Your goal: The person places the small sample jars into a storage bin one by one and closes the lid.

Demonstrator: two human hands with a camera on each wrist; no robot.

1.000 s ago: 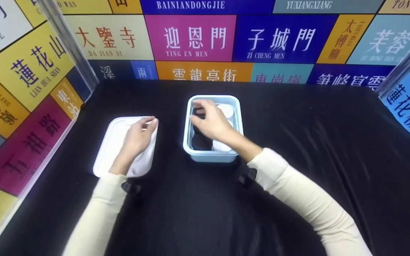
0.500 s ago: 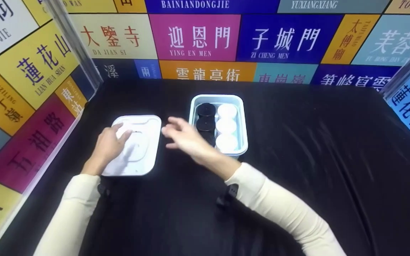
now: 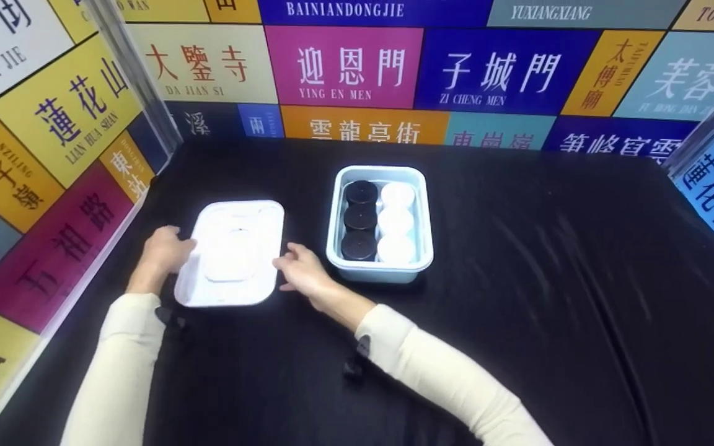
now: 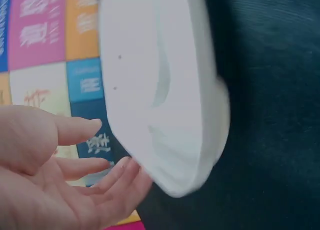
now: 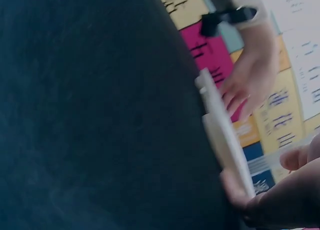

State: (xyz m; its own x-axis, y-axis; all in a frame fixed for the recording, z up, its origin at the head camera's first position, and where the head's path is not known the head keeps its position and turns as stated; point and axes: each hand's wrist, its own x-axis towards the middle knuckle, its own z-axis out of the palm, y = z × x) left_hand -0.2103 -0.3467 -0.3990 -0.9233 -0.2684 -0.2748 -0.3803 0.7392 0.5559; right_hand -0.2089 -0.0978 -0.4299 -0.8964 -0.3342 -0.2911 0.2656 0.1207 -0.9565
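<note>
A white rectangular lid (image 3: 230, 251) lies over the black cloth on the left, with a raised panel in its middle. At its left edge is my left hand (image 3: 168, 251); in the left wrist view its fingers are loosely bent, fingertips by the lid's rim and thumb apart. My right hand (image 3: 307, 272) touches the opposite edge, with a finger (image 5: 232, 187) against the rim and the thumb (image 5: 295, 157) away from it. To the right stands a light blue box (image 3: 382, 272), uncovered, holding a column of black round pieces (image 3: 360, 217) beside a column of white ones (image 3: 395, 220).
Black cloth (image 3: 518, 322) covers the table, with creases at the right. Panels with printed characters (image 3: 344, 65) stand behind and along the left and right sides. Each wrist wears a small black camera, such as the left one (image 3: 171, 319).
My right hand has come from over the box leftward and down to the lid's right edge. My left hand has moved from above the lid to its left edge.
</note>
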